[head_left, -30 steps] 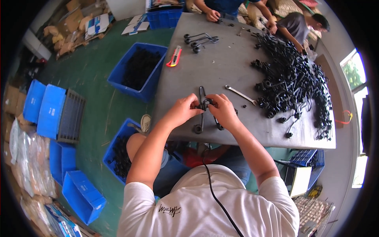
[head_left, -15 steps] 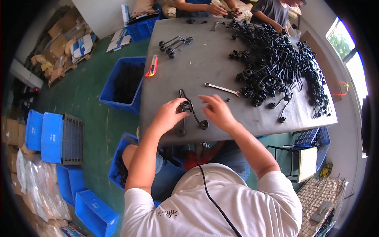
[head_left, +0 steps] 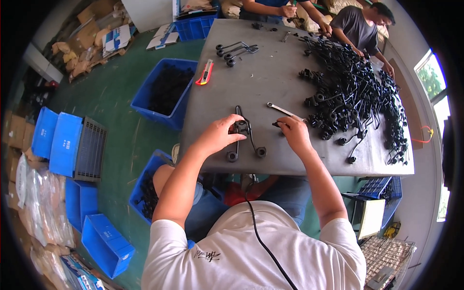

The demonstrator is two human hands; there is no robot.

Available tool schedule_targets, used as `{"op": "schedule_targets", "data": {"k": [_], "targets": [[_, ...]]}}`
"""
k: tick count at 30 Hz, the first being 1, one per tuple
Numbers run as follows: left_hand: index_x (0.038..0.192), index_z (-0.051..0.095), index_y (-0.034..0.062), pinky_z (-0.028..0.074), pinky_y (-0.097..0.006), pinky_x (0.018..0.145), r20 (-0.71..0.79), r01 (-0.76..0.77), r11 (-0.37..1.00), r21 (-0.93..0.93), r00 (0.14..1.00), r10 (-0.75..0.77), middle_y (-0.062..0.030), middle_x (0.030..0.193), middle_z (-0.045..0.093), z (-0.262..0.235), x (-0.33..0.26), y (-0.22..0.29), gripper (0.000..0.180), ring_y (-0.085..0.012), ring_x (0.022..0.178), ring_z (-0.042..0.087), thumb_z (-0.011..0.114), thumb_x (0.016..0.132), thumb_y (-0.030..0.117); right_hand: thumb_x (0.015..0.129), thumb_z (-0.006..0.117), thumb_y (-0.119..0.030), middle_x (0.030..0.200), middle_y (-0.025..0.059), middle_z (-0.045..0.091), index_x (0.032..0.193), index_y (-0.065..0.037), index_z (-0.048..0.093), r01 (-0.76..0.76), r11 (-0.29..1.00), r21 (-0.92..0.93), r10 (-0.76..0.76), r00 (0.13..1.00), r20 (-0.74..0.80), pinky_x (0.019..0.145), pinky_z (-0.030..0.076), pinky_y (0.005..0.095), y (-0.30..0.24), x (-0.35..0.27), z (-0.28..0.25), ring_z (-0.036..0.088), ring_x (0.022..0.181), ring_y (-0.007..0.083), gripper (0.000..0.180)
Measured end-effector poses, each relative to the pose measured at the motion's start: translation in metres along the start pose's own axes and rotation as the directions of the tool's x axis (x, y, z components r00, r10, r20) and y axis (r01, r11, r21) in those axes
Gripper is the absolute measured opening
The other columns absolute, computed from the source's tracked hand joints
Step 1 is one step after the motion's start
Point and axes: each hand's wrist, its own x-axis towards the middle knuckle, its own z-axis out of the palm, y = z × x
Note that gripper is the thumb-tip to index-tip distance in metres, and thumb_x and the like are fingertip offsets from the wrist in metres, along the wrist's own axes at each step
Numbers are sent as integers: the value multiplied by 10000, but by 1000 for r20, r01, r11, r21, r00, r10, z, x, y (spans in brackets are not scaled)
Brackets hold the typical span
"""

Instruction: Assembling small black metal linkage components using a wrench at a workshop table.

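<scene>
My left hand (head_left: 220, 134) rests on a black bent-wire part with round ends (head_left: 247, 136) lying on the grey table (head_left: 251, 77), its fingers pinching the block at the part's middle. A hand's width to the right, my right hand (head_left: 293, 133) closes its fingertips on a small black piece (head_left: 276, 124) just below a silver wrench (head_left: 285, 111). A big heap of the same black parts (head_left: 353, 94) covers the table's right side, beyond my right hand.
A red utility knife (head_left: 205, 72) and two more black parts (head_left: 236, 50) lie farther up the table. Blue bins (head_left: 164, 92) stand on the green floor at left. Two other people work at the table's far end (head_left: 360, 24).
My right hand has let go of the wire part and moved right to the small piece by the wrench. My left hand stays on the part.
</scene>
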Motion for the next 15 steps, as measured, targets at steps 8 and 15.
{"op": "schedule_targets", "data": {"k": [8,15], "targets": [[1226,564,130,506,-362,707,-5,-33,998,-51,999,33,-94,841,653,1,0,-6,501,-231,748,624,822,805,219,970,639,-133,895,-10,638,1111,-4,652,-245,619,747,77,965,252,716,474,245,-24,-2,26,586,816,67,192],[1225,555,123,514,-362,723,-6,-33,994,-101,999,33,-94,854,666,-1,-3,-6,486,-222,762,638,811,813,160,931,621,-62,865,-12,583,1040,-36,587,-299,641,707,39,933,359,690,447,227,-36,10,44,531,758,70,118]]}}
